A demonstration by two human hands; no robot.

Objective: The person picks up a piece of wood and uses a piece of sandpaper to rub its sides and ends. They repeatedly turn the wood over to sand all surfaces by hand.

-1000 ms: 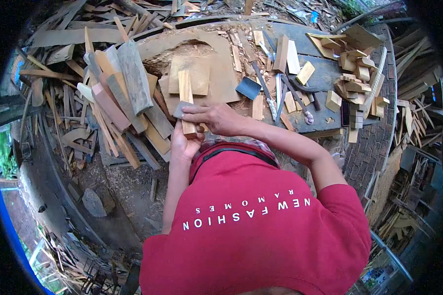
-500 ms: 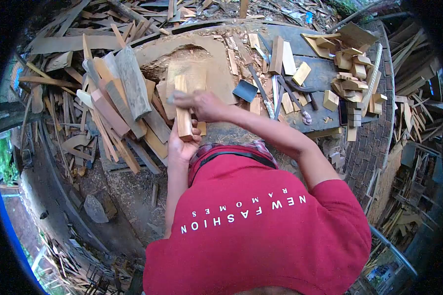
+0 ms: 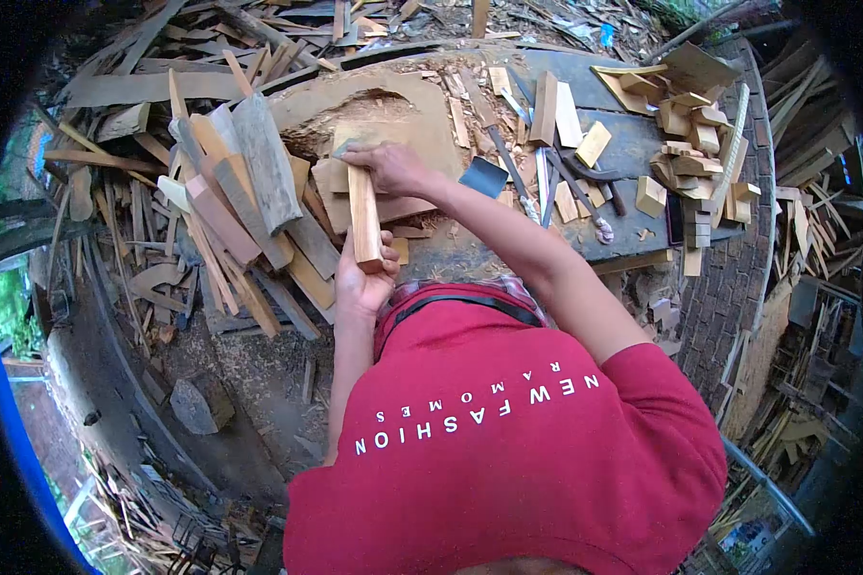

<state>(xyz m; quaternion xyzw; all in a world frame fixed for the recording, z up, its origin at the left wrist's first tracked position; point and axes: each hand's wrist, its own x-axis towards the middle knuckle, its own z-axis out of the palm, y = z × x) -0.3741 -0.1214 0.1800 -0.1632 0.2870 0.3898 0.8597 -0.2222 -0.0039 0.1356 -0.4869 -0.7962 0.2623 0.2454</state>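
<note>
My left hand (image 3: 362,286) is wrapped round the lower end of a smooth, squared wooden block (image 3: 363,213), which points away from my body. Across the block's far end lies my right hand (image 3: 393,169), its fingers closed on a small grey-green piece that looks like folded sandpaper (image 3: 341,149). Most of that piece is hidden under the fingers. Behind the block, a flat wooden board (image 3: 408,139) rests on the worn bench.
Rough offcuts (image 3: 264,158) are heaped at the left. On the bench to the right are a dark square sheet (image 3: 483,177), a curved dark metal tool (image 3: 594,172), and a stack of small cut blocks (image 3: 690,144). Wood shavings lie scattered between them.
My right hand has moved away from my body along the block to its far end, with the grey-green piece. My left hand keeps its hold on the near end.
</note>
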